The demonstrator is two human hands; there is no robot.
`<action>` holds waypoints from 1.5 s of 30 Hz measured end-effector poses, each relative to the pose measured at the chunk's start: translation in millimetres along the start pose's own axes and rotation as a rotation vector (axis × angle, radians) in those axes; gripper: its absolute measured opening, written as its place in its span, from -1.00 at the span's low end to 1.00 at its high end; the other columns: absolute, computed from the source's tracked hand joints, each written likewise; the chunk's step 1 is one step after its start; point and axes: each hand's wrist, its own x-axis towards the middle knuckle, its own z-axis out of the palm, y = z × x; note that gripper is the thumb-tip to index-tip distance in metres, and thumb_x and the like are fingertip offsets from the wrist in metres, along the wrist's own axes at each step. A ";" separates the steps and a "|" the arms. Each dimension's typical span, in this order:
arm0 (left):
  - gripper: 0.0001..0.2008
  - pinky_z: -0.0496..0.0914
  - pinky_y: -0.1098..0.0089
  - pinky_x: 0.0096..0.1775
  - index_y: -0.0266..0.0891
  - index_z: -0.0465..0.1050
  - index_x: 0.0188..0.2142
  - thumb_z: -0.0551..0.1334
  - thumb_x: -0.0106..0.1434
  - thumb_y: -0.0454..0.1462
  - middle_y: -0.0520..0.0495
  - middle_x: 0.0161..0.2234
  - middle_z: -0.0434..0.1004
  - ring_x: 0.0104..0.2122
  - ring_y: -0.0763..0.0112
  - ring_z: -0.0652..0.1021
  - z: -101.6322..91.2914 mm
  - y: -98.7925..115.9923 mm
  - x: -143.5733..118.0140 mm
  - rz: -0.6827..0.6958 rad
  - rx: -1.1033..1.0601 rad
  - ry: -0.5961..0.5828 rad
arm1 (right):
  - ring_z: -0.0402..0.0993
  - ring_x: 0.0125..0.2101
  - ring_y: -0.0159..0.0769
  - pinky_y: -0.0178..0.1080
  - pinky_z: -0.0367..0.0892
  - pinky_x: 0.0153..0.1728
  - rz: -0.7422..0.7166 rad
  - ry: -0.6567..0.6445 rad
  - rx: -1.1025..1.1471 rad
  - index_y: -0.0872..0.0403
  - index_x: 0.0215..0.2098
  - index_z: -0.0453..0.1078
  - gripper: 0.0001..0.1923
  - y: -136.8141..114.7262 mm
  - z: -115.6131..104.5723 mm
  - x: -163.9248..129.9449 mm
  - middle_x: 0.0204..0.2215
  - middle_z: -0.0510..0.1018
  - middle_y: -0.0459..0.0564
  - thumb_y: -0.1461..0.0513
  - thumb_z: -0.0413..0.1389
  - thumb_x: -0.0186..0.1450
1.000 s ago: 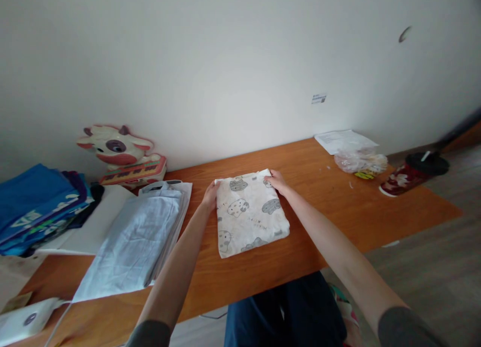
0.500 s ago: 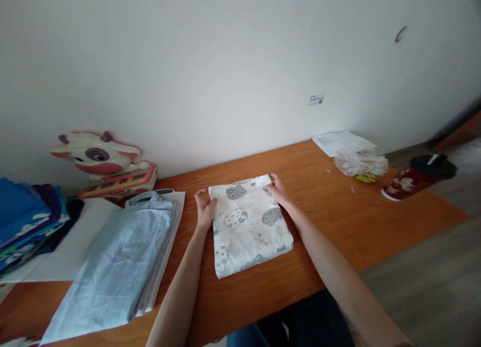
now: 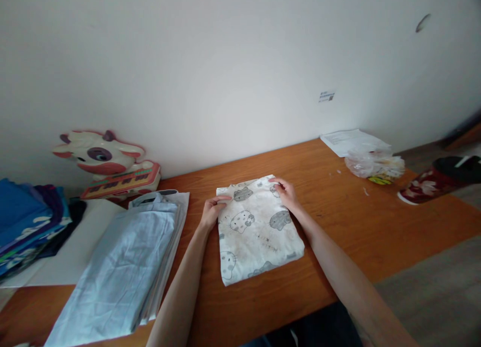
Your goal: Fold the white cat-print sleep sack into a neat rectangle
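Nearest the front edge of the desk (image 3: 263, 307): one folded printed cloth (image 3: 259, 231), white with grey cat faces, lying flat at mid-desk. Two hands on it, both at its far end. Left hand (image 3: 212, 211) sits at the cloth's far-left corner, fingers curled over the edge and pinching the fabric. Right hand (image 3: 287, 192) rests at the far-right corner, fingers bent down onto the cloth; whether it pinches or only presses, cannot tell. The cloth's bulk lies between the two forearms, toward the person.

Left part of desk: one stack of pale blue folded garments (image 3: 128, 256), one pile of dark blue textiles (image 3: 26, 221) at the left edge.

Far edge, by the wall: one cow-shaped toy (image 3: 107, 161) at left; at right one sheet of paper (image 3: 353, 140), one clear plastic bag (image 3: 374, 164), one dark red cup (image 3: 436, 181).
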 end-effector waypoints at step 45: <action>-0.63 0.08 -0.21 0.48 -0.05 0.53 0.21 0.25 0.45 -0.17 -0.09 0.38 0.45 0.45 0.04 0.32 24.0 4.5 -6.1 0.409 0.791 -0.011 | 0.29 0.41 0.00 0.21 0.15 0.44 -0.271 -0.233 -0.519 -0.10 0.30 0.48 -0.55 -0.3 3.4 -7.9 0.40 0.43 0.06 0.03 0.16 0.50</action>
